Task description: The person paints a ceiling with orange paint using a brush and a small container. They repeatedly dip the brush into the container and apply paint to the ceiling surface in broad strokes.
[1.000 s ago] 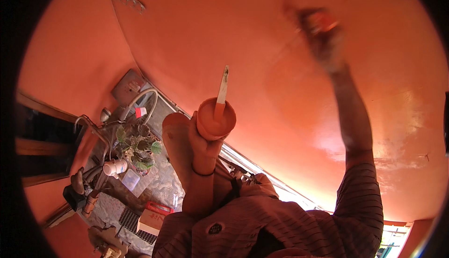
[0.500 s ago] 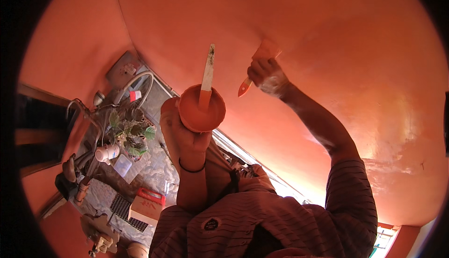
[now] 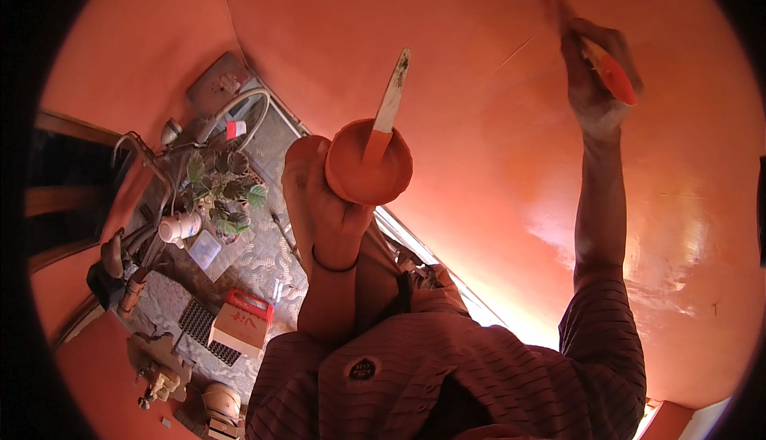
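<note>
My left hand (image 3: 333, 205) is closed round a small round paint pot (image 3: 347, 187) at the middle of the view. Orange paint fills its inside, and a flat wooden stick (image 3: 390, 101), coated orange at its lower end, leans up out of it. Higher and to the right, my right hand (image 3: 598, 81) grips a paintbrush (image 3: 616, 79) by its handle. The handle's red end points back toward me; my fingers hide most of the bristle end, which is against or close to the orange wall (image 3: 479, 9).
Down on the patterned floor at left are a potted plant (image 3: 227, 185), a bicycle-like metal frame (image 3: 159, 169), a white and pink container (image 3: 179, 227), a clear plastic box (image 3: 205, 250) and a cardboard box (image 3: 239, 328). A dark barred window (image 3: 68, 189) is at far left.
My right hand has moved up and to the right along the wall with the paintbrush, its handle now turned toward me. My left hand and the pot have shifted slightly right and up.
</note>
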Tool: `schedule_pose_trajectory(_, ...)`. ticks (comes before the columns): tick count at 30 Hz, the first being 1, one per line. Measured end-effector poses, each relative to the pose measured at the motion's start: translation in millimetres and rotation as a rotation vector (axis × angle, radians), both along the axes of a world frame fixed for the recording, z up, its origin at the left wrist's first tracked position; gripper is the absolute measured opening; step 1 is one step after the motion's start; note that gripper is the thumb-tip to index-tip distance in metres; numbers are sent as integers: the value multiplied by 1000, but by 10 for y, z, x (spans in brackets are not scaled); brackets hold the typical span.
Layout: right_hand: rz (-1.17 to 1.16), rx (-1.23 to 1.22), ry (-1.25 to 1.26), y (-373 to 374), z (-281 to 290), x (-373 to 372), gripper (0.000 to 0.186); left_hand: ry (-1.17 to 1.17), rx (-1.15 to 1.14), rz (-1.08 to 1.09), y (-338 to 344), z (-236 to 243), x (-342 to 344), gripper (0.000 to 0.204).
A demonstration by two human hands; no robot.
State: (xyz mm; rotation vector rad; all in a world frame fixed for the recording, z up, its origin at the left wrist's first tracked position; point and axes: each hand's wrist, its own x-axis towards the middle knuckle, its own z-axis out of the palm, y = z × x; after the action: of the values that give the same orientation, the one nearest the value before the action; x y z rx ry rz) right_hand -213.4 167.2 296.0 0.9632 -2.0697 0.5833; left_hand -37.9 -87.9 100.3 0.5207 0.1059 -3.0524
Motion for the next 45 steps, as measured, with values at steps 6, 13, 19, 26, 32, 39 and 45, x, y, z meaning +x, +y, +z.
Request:
schedule_pose_trajectory(6,-84,500,-368,-42,-1148,209,24,277,167,-135,42,-312,-29,45)
schedule_pose_trajectory(13,-151,346,65,129,-208,39,20,172,175,-136,84,-497,-10,46)
schedule_pose_trajectory(19,-251,416,367,107,141,274,26,204,177,-176,113,-442,-47,46)
schedule_pose_trajectory(26,-191,828,-157,90,-1709,538,19,202,156,-131,106,-480,-37,46)
schedule_pose_trajectory(32,-259,248,-180,300,-337,227,12,145,112,-138,98,-473,-40,44)
schedule_pose_trajectory(39,-392,542,350,225,549,461,27,104,93,-135,133,-496,-54,45)
schedule_pose_trajectory(45,-225,873,-240,-64,-795,645,16,165,111,-149,70,-488,-69,47)
